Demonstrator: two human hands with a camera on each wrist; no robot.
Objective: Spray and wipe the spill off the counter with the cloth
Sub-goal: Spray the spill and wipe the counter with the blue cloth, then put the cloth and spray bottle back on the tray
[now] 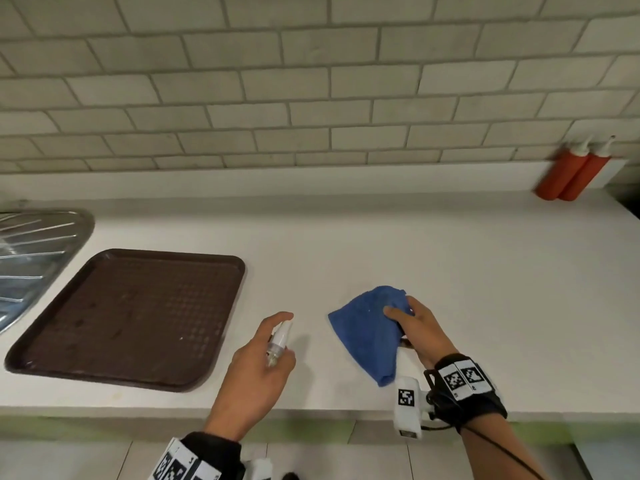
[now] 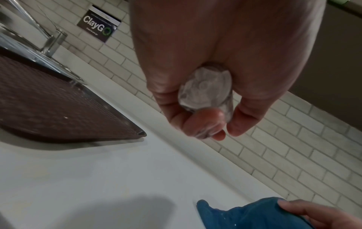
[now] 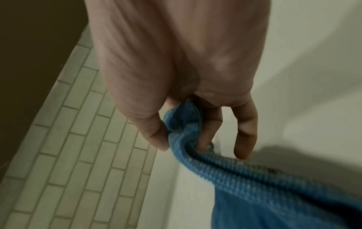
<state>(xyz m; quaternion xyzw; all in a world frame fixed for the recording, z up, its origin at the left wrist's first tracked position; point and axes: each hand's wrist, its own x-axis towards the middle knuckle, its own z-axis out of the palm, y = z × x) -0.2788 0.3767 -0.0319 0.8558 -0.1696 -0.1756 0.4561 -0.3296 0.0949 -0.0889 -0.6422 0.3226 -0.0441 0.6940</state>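
Head view: the left hand [image 1: 258,362] holds a small spray bottle [image 1: 278,341] above the surface [image 1: 346,244], fingers curled round its body, forefinger over the top. Its long axis tilts forward and to the right. Just to its right, the right hand [image 1: 420,336] pinches a blue cloth [image 1: 367,327], which hangs clear of the surface. No spill shows on the white top, so where the spray should land is a guess; the bare patch ahead, between the two hands, seems likeliest, about equally near both.

The left wrist view shows the bottle's clear base among the fingers [image 2: 205,124]. The right wrist view shows thumb and fingers [image 3: 207,131] clamped on a bunched fold.
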